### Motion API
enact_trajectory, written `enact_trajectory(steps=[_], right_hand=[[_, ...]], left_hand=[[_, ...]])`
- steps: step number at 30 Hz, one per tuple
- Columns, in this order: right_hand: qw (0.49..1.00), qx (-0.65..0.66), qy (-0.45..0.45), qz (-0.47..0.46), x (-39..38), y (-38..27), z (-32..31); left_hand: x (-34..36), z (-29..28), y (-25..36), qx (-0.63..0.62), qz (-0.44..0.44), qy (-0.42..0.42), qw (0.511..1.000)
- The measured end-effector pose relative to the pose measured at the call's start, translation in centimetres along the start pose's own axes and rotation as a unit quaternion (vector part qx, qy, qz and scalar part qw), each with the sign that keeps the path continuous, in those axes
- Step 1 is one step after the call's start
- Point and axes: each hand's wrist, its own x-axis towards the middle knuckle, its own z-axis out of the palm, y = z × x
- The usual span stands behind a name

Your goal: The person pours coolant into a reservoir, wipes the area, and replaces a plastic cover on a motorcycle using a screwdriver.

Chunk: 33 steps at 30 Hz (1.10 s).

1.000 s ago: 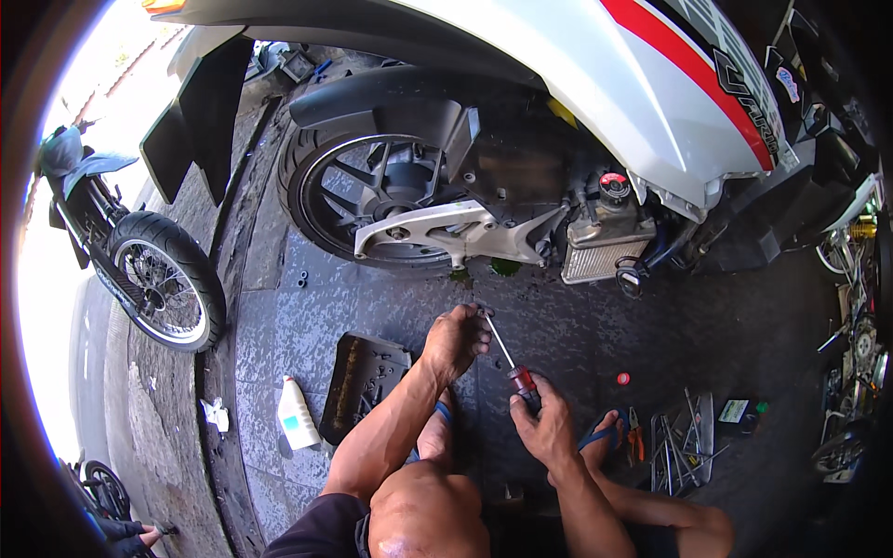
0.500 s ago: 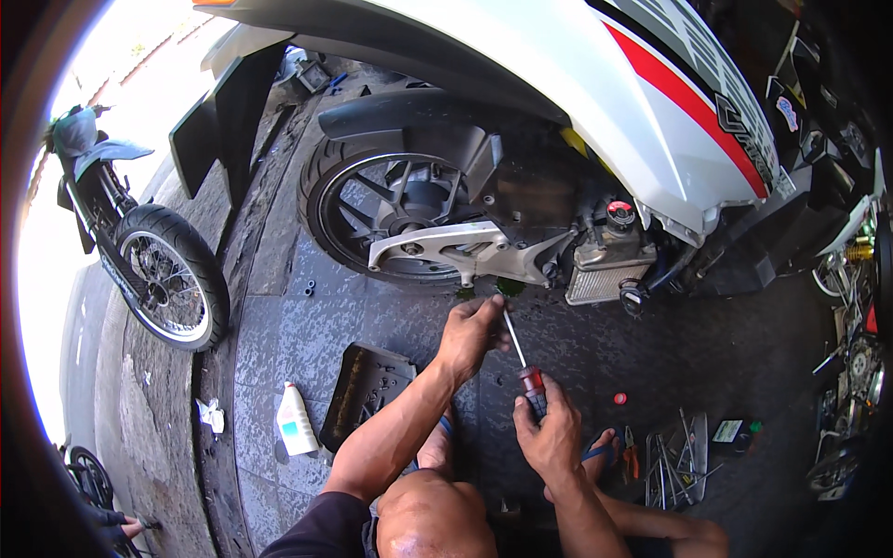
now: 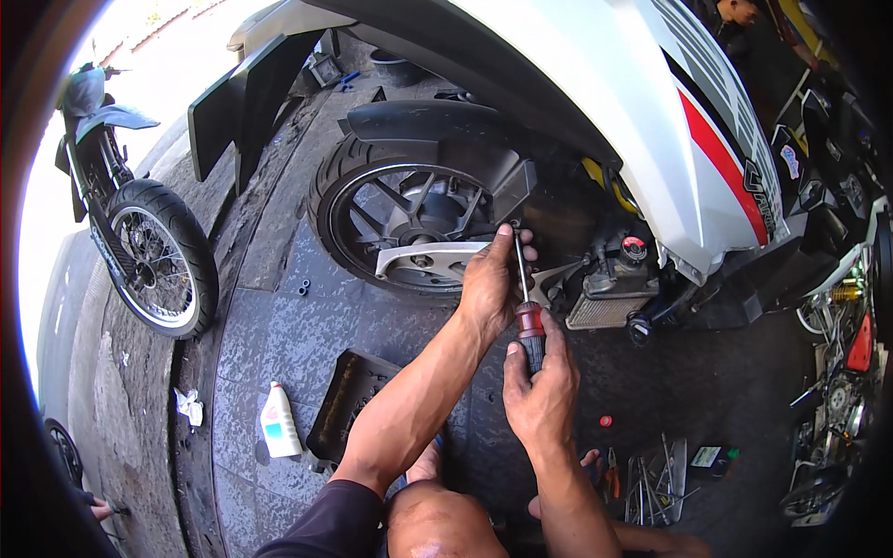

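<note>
On the paved floor near the person's knee, a white bottle [image 3: 277, 423] stands beside a dark tray [image 3: 346, 405]. Above, the right hand [image 3: 541, 391] is clamped around the red-and-black handle of a screwdriver [image 3: 527, 316]. Its shaft rises through the closed fingers of the left hand [image 3: 491, 284], which rests against the silver swingarm [image 3: 437, 260] of the white motorcycle's rear wheel [image 3: 372, 205].

White bottle [image 3: 278, 423] beside black tray [image 3: 349, 406]
</note>
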Motion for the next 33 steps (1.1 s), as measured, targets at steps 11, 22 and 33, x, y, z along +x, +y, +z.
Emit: enact_trajectory(steps=[11,22,33], right_hand=[[0.992,-0.090,0.043,-0.078,1.5,-0.2,0.7],[0.877,0.390,-0.028,0.279,0.8,-3.5,0.7],[0.838,0.459,-0.022,0.295,0.2,-2.3,1.0]], left_hand=[[-0.3,0.2,0.5,-0.033,-0.026,0.022,0.999],[0.3,-1.2,1.5,0.078,-0.036,-0.012,0.996],[-0.2,-1.0,2.1,0.087,-0.057,-0.003,0.995]])
